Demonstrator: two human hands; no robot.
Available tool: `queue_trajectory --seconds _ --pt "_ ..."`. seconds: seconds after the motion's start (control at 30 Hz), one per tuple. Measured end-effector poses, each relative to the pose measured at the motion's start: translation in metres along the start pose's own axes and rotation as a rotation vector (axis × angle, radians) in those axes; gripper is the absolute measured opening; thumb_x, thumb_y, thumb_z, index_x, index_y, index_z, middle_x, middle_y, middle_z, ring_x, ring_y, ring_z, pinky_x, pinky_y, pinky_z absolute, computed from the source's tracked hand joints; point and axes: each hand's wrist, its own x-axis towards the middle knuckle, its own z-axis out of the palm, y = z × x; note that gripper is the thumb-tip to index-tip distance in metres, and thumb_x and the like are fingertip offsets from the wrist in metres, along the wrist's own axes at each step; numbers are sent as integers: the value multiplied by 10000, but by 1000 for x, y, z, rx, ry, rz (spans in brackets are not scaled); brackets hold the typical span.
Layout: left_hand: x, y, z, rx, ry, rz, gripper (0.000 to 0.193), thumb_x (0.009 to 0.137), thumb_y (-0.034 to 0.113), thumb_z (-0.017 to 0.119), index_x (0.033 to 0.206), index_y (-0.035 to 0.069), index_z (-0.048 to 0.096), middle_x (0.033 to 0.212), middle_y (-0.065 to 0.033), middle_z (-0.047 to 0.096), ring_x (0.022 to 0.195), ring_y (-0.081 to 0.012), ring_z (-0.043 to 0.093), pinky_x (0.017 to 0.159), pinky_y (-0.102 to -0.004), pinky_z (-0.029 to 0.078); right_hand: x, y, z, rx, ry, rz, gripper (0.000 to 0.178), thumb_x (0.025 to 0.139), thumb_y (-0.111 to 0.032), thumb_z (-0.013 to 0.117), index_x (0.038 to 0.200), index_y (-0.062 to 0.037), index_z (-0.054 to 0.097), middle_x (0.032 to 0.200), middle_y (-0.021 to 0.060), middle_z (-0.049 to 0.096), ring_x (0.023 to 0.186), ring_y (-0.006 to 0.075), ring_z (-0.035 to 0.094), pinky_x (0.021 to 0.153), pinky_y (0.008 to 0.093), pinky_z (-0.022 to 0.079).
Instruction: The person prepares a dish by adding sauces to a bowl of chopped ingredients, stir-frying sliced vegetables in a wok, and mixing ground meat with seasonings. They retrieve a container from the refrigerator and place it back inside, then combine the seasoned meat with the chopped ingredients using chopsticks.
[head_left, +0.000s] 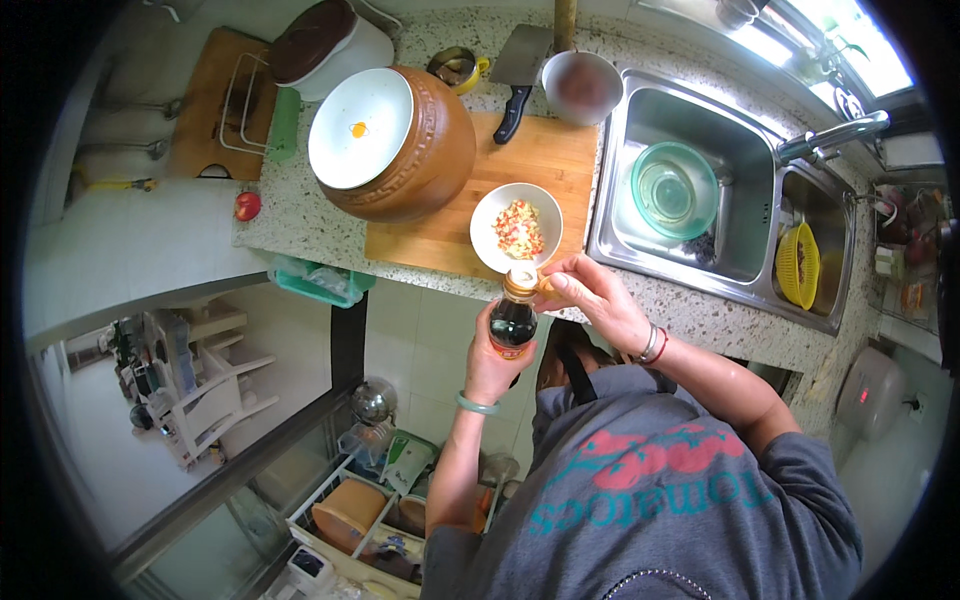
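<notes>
2 hands (pixel 492 368): L round dark btl (pixel 513 326), R (pixel 606 310) at neck (pixel 520 286)

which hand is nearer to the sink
Right: the right hand, beside the bottle, is just off the front left corner of the sink; the left hand, around the bottle, is farther left.

Speckled counter (pixel 295 205), pale tiles (pixel 415 335) below; window (pixel 868 42) upper right (glaring white).

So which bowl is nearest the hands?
The round white bowl of red and yellow pieces, beyond the dark bottle. The second white bowl is farther back, beside the black-handled cleaver; the translucent green bowl is in the steel sink.
</notes>
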Motion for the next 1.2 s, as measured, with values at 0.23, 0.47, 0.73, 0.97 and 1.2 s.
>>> queue_trajectory --seconds 0.23,0.47,0.73,0.97,1.2 --pt "13 -9 -24 18 -161 -183 765 690 112 821 1318 51 390 1091 -137 633 995 -224 644 855 -357 516 21 26 2 46 65 114 368 988 -305 531 1146 27 533 970 108 672 910 164 680 807 282 543" --pt "27 3 -35 -8 -268 -314 687 688 70 819 1251 36 425 1060 -64 606 971 -144 593 874 -314 489 33 33 1 142 122 181 357 993 -298 523 1156 20 521 994 127 677 906 178 684 824 294 550" --pt "36 2 -41 3 -284 -331 693 704 134 812 1267 39 420 1033 -122 658 945 -202 658 838 -346 517 45 32 0 184 161 245 365 991 -315 523 1137 19 531 986 141 680 890 184 689 827 307 555" --pt "41 4 -44 -14 -303 -390 689 697 131 815 1257 25 428 1033 -120 656 945 -192 652 850 -343 511 51 31 0 221 187 261 374 989 -331 522 1126 17 533 980 146 679 880 186 690 819 307 556" --pt "45 8 -44 -9 -310 -388 677 692 119 816 1242 15 435 1025 -115 657 937 -189 649 847 -341 513 55 34 -2 233 186 263 386 989 -339 521 1132 19 528 985 149 677 884 189 690 813 305 556"
